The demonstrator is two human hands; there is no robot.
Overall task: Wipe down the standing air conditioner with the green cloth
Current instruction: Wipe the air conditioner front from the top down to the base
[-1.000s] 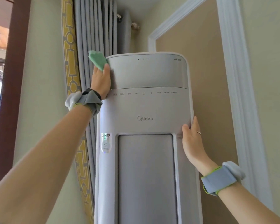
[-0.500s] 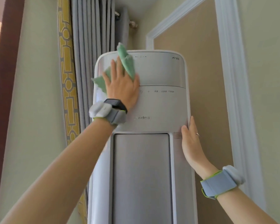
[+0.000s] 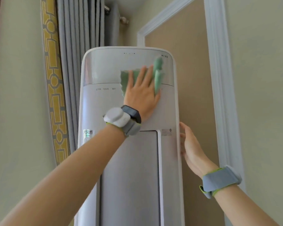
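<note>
The white standing air conditioner [image 3: 104,108] fills the middle of the head view, with a glossy grey top panel and a long grey front panel below. My left hand [image 3: 141,93] lies flat on its upper right front and presses the green cloth [image 3: 158,75] against the seam between the top panel and the control strip. Cloth shows above and on both sides of the fingers. My right hand [image 3: 190,147] rests with fingers apart on the unit's right edge, lower down, holding nothing.
Grey pleated curtains [image 3: 78,30] with a yellow patterned border [image 3: 53,79] hang close behind the unit on the left. A tan wall panel [image 3: 189,62] framed by white moulding [image 3: 219,79] stands to its right.
My left hand has swept the cloth from the unit's upper left corner across the front to the upper right. The right hand has stayed on the right edge.
</note>
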